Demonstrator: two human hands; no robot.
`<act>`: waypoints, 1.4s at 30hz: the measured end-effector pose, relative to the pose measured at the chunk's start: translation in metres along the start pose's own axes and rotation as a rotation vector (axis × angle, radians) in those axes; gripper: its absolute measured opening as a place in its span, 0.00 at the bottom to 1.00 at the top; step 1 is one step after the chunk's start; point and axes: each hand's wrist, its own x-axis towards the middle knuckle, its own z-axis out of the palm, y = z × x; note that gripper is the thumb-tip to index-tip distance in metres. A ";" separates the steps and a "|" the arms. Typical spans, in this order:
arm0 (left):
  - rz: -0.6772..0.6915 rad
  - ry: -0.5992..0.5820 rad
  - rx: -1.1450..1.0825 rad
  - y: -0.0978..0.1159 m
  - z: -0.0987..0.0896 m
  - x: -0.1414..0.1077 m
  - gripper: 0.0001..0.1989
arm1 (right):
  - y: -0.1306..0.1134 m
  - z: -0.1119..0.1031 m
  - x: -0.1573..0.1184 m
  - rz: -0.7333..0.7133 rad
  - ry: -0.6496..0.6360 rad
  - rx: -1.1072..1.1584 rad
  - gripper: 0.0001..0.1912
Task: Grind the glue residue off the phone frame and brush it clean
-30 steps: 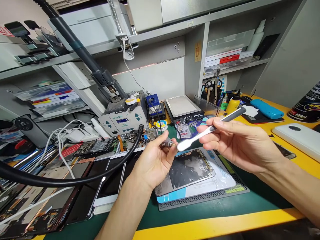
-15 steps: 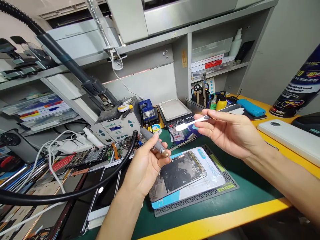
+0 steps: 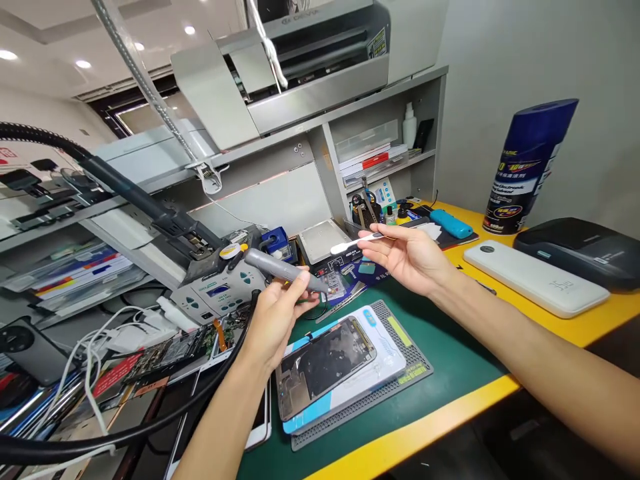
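My left hand is closed around a grey pen-shaped tool with a brass-coloured tip, which points right and slightly down. In the fingertips of my right hand is a slim white brush, toothbrush-like, with a dark grip; its pale head points left. Both hands are raised, apart from each other. Below them, a phone screen assembly lies dark side up on a white and blue box. That box rests on a grey perforated mat.
A soldering station and a black hose are at left, near circuit boards and phone parts. A flat heating plate stands behind. At right are a white power bank, a black case and a blue spray can.
The view has tilted up and shifted right. My left hand has lifted from beside the phone screen, and the grey tool now lies flatter, showing more of its body. My right hand still holds the brush.
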 end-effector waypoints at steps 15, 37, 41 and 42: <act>-0.195 -0.200 0.587 -0.021 -0.038 0.035 0.18 | 0.002 -0.003 0.002 0.020 -0.057 0.023 0.10; 0.420 -0.350 1.299 -0.019 -0.041 -0.058 0.22 | 0.016 0.008 -0.014 0.029 -0.120 -0.587 0.14; 0.498 -0.335 1.311 -0.031 -0.046 -0.061 0.22 | 0.016 0.005 -0.012 0.097 -0.145 -0.629 0.13; 0.520 -0.330 1.312 -0.033 -0.047 -0.061 0.22 | 0.015 0.005 -0.011 0.133 -0.143 -0.636 0.13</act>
